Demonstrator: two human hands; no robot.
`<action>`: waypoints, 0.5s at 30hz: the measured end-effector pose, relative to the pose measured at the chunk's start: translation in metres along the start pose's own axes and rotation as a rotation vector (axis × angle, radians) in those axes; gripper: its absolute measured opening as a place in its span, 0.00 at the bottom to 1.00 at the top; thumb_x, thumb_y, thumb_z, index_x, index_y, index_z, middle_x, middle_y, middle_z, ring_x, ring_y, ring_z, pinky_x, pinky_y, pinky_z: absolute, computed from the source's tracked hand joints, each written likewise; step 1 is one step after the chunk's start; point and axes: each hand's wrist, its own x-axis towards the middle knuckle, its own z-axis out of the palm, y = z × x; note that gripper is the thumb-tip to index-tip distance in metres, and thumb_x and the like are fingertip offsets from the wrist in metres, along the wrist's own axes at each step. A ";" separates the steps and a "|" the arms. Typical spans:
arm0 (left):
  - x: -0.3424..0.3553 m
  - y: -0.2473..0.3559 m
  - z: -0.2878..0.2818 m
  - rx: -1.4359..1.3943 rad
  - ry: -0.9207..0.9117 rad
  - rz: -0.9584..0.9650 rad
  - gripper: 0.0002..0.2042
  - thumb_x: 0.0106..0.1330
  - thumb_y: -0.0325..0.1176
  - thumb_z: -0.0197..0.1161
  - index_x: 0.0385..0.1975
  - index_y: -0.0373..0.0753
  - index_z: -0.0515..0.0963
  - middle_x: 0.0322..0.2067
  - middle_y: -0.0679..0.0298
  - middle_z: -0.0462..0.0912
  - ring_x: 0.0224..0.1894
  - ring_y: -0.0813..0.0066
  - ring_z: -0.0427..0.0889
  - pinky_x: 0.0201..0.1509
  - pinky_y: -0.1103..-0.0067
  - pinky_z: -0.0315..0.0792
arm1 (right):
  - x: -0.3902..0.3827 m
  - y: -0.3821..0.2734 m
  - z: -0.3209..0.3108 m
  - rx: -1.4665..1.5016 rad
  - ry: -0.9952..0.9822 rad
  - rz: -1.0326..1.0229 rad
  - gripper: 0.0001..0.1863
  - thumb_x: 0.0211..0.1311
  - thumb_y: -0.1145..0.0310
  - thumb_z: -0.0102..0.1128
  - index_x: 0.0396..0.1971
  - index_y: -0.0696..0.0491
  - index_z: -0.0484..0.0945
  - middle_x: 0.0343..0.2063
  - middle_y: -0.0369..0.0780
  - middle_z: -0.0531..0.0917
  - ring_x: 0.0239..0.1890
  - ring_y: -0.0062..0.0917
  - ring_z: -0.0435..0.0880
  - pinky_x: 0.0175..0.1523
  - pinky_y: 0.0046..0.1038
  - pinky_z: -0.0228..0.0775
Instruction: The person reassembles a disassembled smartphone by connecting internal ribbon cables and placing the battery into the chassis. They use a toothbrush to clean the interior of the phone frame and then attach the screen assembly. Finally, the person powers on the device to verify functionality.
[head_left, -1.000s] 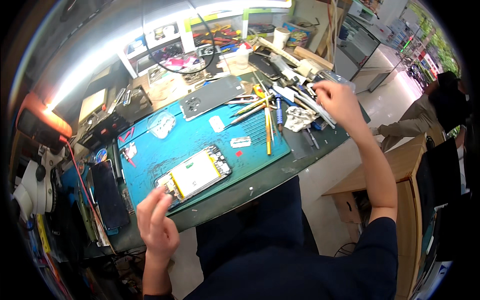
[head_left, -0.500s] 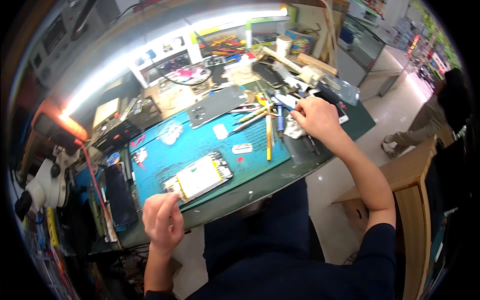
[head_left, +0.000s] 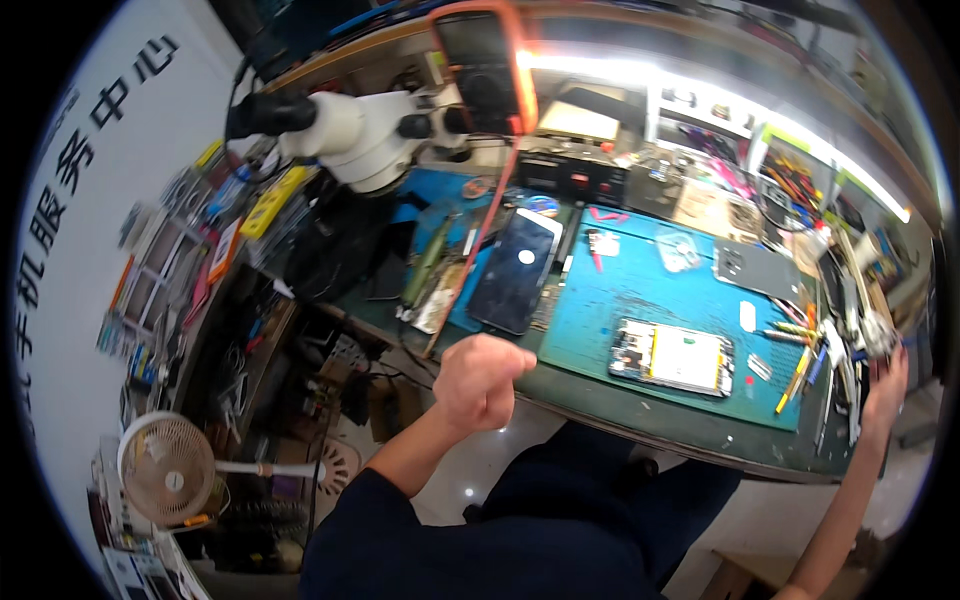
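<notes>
My left hand [head_left: 485, 382] is closed in a fist over the front edge of the table, just below a dark phone [head_left: 517, 272]. Whatever it may hold is hidden by the fingers. At the far right, my right hand [head_left: 886, 392] reaches among the tools, by a crumpled whitish wad [head_left: 878, 336]; its fingertips are too small and blurred to read. An opened phone [head_left: 672, 357] with a large white battery and bare circuitry lies on the blue mat [head_left: 590, 325]. Right of it are a small silvery part [head_left: 759, 367], a white square piece [head_left: 747, 316] and a yellow pen-like tool [head_left: 794, 385].
A white microscope [head_left: 365, 140] and an orange-cased meter [head_left: 485, 70] stand at the back left. A dark phone back cover [head_left: 756, 270] and a clear bag [head_left: 678, 250] lie on the mat. Below left is a white fan [head_left: 167, 468]; a yellow box [head_left: 273, 202] sits among packages.
The view has swung left, bringing in the microscope, fan and wall. My left hand has moved left from the opened phone and tightened into a fist. My right hand remains by the crumpled wad.
</notes>
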 end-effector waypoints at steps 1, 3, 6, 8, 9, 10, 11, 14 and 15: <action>0.000 0.000 -0.005 -0.059 0.067 -0.134 0.18 0.60 0.09 0.52 0.49 0.31 0.77 0.37 0.57 0.85 0.31 0.70 0.85 0.36 0.78 0.80 | 0.002 -0.002 0.003 0.138 0.095 0.111 0.18 0.78 0.57 0.57 0.61 0.49 0.77 0.53 0.29 0.82 0.49 0.13 0.78 0.58 0.24 0.66; 0.005 -0.009 -0.001 -0.189 0.224 -0.303 0.17 0.65 0.11 0.50 0.52 0.29 0.76 0.39 0.54 0.84 0.31 0.73 0.83 0.36 0.80 0.79 | 0.030 -0.006 -0.049 0.169 -0.133 0.237 0.20 0.77 0.57 0.60 0.61 0.50 0.77 0.54 0.31 0.83 0.53 0.18 0.79 0.59 0.27 0.69; 0.011 -0.024 -0.015 -0.107 0.167 -0.319 0.18 0.71 0.14 0.47 0.60 0.28 0.70 0.44 0.54 0.81 0.33 0.75 0.81 0.36 0.80 0.78 | 0.009 0.007 -0.008 0.193 -0.168 0.229 0.22 0.75 0.57 0.62 0.62 0.51 0.76 0.58 0.33 0.82 0.59 0.24 0.79 0.63 0.33 0.69; 0.007 -0.025 -0.025 -0.074 0.142 -0.339 0.17 0.72 0.15 0.48 0.59 0.28 0.71 0.44 0.54 0.81 0.33 0.76 0.81 0.37 0.81 0.78 | -0.004 -0.008 0.023 0.056 -0.035 0.161 0.22 0.75 0.56 0.61 0.63 0.49 0.76 0.60 0.34 0.80 0.63 0.23 0.77 0.66 0.32 0.64; 0.004 -0.027 -0.026 -0.074 0.135 -0.339 0.17 0.72 0.15 0.48 0.59 0.28 0.71 0.44 0.54 0.81 0.33 0.76 0.81 0.37 0.81 0.78 | -0.006 -0.018 0.019 0.013 -0.019 0.111 0.22 0.75 0.56 0.61 0.64 0.48 0.76 0.61 0.34 0.80 0.63 0.23 0.76 0.67 0.32 0.63; 0.001 -0.029 -0.028 -0.069 0.123 -0.338 0.17 0.72 0.15 0.49 0.59 0.28 0.71 0.44 0.54 0.81 0.33 0.76 0.81 0.37 0.81 0.78 | -0.009 -0.023 0.020 -0.024 -0.005 0.067 0.23 0.75 0.56 0.61 0.64 0.47 0.75 0.61 0.34 0.80 0.64 0.23 0.76 0.68 0.32 0.62; -0.002 -0.030 -0.028 -0.097 0.145 -0.327 0.16 0.71 0.15 0.49 0.58 0.28 0.72 0.45 0.54 0.82 0.32 0.77 0.82 0.38 0.81 0.78 | -0.012 -0.026 0.023 -0.095 -0.041 0.078 0.24 0.76 0.55 0.60 0.67 0.46 0.74 0.63 0.33 0.79 0.65 0.22 0.75 0.68 0.31 0.59; 0.003 -0.025 -0.032 -0.054 0.095 -0.311 0.14 0.70 0.14 0.50 0.52 0.28 0.76 0.40 0.55 0.83 0.30 0.77 0.82 0.35 0.81 0.78 | -0.014 -0.022 0.007 -0.079 -0.260 0.236 0.25 0.76 0.56 0.59 0.68 0.46 0.73 0.66 0.33 0.77 0.67 0.23 0.74 0.70 0.30 0.57; 0.006 -0.025 -0.031 -0.032 0.078 -0.312 0.14 0.69 0.14 0.51 0.52 0.28 0.76 0.40 0.55 0.84 0.30 0.77 0.82 0.35 0.81 0.78 | -0.018 -0.024 0.003 -0.079 -0.245 0.172 0.24 0.77 0.58 0.57 0.68 0.46 0.74 0.67 0.35 0.75 0.68 0.25 0.73 0.71 0.32 0.60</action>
